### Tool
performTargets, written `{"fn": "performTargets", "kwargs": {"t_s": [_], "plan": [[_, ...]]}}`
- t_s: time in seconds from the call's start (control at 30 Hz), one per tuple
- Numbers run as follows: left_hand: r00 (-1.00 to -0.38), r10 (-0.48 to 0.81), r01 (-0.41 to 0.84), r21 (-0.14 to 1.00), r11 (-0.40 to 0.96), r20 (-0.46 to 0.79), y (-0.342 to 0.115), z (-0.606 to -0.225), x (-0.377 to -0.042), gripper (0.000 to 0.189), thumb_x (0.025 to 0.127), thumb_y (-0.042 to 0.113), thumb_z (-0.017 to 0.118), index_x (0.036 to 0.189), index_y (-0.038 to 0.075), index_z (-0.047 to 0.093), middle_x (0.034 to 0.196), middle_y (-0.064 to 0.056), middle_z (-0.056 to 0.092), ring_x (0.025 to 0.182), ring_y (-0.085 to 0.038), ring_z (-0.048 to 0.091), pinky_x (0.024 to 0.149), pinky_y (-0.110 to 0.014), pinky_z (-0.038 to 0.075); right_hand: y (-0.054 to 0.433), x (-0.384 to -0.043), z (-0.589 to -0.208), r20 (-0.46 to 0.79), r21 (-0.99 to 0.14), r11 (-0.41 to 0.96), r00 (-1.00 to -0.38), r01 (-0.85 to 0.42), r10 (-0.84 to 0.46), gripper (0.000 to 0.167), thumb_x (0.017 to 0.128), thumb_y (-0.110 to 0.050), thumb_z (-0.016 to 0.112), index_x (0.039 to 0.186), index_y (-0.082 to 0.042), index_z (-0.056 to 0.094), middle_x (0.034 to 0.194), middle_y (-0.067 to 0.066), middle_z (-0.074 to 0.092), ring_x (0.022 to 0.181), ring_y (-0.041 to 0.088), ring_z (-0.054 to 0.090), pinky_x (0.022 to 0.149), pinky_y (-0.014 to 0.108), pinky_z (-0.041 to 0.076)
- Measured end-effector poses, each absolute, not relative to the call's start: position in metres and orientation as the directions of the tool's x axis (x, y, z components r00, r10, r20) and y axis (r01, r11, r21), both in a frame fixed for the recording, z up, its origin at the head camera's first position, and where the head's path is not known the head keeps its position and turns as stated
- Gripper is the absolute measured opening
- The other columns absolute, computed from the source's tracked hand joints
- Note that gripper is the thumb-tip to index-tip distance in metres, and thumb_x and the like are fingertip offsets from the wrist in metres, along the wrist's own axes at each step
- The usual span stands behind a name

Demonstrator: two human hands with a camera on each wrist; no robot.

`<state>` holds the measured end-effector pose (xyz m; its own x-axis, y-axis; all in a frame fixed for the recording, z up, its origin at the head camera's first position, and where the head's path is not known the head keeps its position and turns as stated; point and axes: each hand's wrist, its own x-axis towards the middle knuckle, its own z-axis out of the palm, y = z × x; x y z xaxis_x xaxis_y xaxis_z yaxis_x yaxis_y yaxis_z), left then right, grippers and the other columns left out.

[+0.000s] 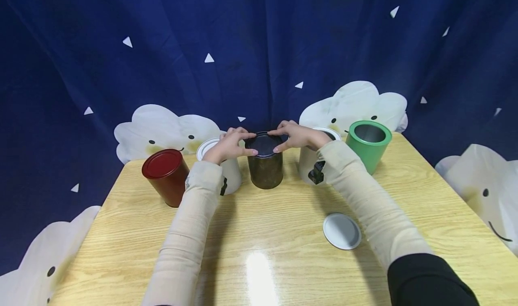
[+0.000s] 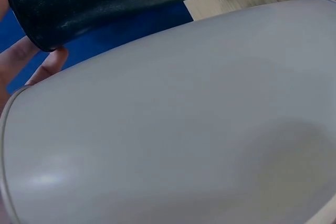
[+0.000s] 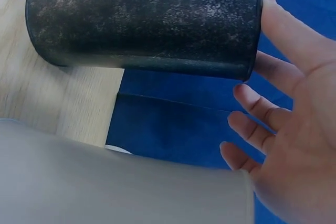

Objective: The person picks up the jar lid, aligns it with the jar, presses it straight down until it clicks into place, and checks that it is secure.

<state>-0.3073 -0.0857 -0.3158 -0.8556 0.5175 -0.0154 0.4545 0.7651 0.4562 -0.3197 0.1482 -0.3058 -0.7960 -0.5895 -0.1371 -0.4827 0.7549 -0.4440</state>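
Observation:
A black can (image 1: 265, 173) with a dark, mottled side stands upright at the middle back of the table. Its round black lid (image 1: 265, 145) sits on top. My left hand (image 1: 230, 146) reaches over a white can (image 1: 234, 180) and touches the lid's left edge with thumb and forefinger. From the other side, my right hand (image 1: 299, 135) touches the right edge the same way, its thumb and forefinger spread. In the right wrist view, the other fingers (image 3: 257, 103) hang loosely beside the black can (image 3: 147, 19).
A lidded red can (image 1: 174, 184) stands at the left. On the right are a second white can (image 1: 307, 162), partly hidden by my right arm, and an uncovered green can (image 1: 366, 151). A white round lid (image 1: 341, 231) lies flat on the wooden table (image 1: 283, 225), near my right forearm.

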Motion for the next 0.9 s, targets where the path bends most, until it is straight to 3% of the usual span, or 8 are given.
{"fn": "performTargets", "kwargs": {"t_s": [0.3, 0.63, 0.9], "plan": [[-0.861, 0.505, 0.479, 0.427, 0.767, 0.06, -0.088, -0.32, -0.306, 0.062, 0.077, 0.041, 0.07, 0.128, 0.009, 0.054, 0.128, -0.009, 0.048, 0.117, -0.025, 0.03, 0.092, -0.046, 0.015, 0.149, -0.313, -0.312, 0.056, -0.371, 0.74, -0.809, -0.561, -0.585, 0.059, 0.075, -0.032, 0.074, 0.124, -0.005, 0.057, 0.114, 0.016, 0.047, 0.1, 0.029, 0.037, 0.084, 0.039, 0.033], [-0.862, 0.5, 0.486, 0.414, 0.77, 0.083, -0.086, -0.318, -0.302, 0.061, 0.077, 0.04, 0.07, 0.125, 0.007, 0.056, 0.126, -0.01, 0.049, 0.116, -0.027, 0.03, 0.09, -0.047, 0.016, 0.149, -0.307, -0.309, 0.066, -0.389, 0.736, -0.814, -0.554, -0.577, 0.059, 0.074, -0.029, 0.075, 0.122, -0.001, 0.057, 0.113, 0.016, 0.05, 0.101, 0.029, 0.039, 0.086, 0.039, 0.034], [-0.82, 0.522, 0.572, 0.383, 0.725, 0.235, -0.085, -0.32, -0.295, 0.062, 0.076, 0.039, 0.071, 0.126, 0.005, 0.055, 0.123, -0.011, 0.049, 0.114, -0.028, 0.032, 0.087, -0.047, 0.02, 0.156, -0.3, -0.31, 0.201, -0.407, 0.689, -0.795, -0.6, -0.573, 0.058, 0.074, -0.029, 0.075, 0.12, 0.002, 0.058, 0.107, 0.016, 0.052, 0.098, 0.03, 0.043, 0.085, 0.04, 0.035]]}}
